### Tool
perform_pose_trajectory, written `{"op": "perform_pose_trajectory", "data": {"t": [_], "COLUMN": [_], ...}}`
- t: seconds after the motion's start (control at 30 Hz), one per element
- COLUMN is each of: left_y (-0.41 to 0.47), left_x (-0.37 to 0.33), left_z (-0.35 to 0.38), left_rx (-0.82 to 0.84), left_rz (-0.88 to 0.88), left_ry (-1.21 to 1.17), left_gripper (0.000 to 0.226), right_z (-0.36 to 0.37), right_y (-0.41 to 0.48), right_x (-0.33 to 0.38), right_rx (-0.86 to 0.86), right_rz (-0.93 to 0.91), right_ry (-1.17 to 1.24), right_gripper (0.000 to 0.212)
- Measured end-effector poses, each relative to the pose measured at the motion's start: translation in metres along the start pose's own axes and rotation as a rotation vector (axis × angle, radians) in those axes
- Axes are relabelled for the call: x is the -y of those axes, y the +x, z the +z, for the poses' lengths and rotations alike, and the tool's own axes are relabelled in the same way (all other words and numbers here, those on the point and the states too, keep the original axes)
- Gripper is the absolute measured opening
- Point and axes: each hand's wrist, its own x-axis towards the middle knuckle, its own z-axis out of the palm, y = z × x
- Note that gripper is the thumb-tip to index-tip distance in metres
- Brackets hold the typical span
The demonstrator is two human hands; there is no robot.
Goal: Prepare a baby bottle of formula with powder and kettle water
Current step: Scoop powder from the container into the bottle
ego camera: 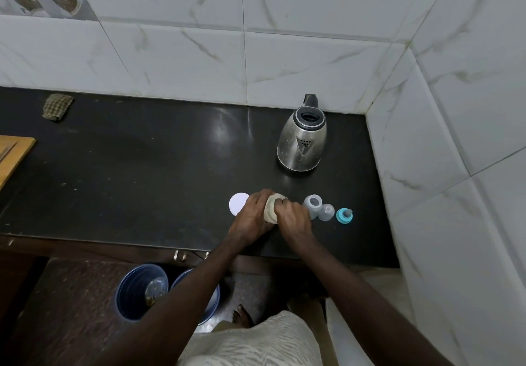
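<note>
formula jar (270, 209) on table (142, 172), front-centre | L hand (252, 217) wrapped round jar side, steadies it | R hand (293, 216) fingers pinched at jar mouth, prob scooping powder; scoop not visible | white lid (237, 203) set aside left | open bottle (312, 204) just right, cap (326, 212) + teal teat ring (344, 215) beyond, off for filling | kettle (302, 140) behind, within reach

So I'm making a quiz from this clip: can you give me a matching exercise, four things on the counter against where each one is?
Things:
1. kettle
2. white lid
3. teal nipple ring
4. checked cloth

Places:
A. far left, by the wall
B. rightmost in the front row
C. just left of the left hand
D. back right, near the corner

Pairs: 1-D, 2-C, 3-B, 4-A
</note>
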Motion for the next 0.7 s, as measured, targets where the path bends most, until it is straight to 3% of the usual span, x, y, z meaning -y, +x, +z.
{"op": "perform_pose_trajectory", "data": {"t": [0.13, 0.37, 0.6, 0.7], "left_y": [0.001, 0.004, 0.009, 0.009], "left_x": [-0.001, -0.007, 0.012, 0.009], "left_z": [0.002, -0.002, 0.012, 0.007], "left_rx": [0.018, 0.051, 0.099, 0.094], "left_rz": [0.008, -0.072, -0.114, -0.071], "left_ry": [-0.001, 0.022, 0.045, 0.046], "left_gripper": [0.046, 0.055, 0.057, 0.049], "right_z": [0.001, -0.006, -0.008, -0.011], "right_y": [0.007, 0.012, 0.006, 0.006], "right_x": [0.002, -0.025, -0.010, -0.014], "right_rx": [0.074, 0.053, 0.097, 0.131], "right_rz": [0.005, -0.201, -0.078, -0.194], "right_ry": [-0.021, -0.179, -0.041, -0.037], "right_gripper": [0.020, 0.020, 0.021, 0.020]}}
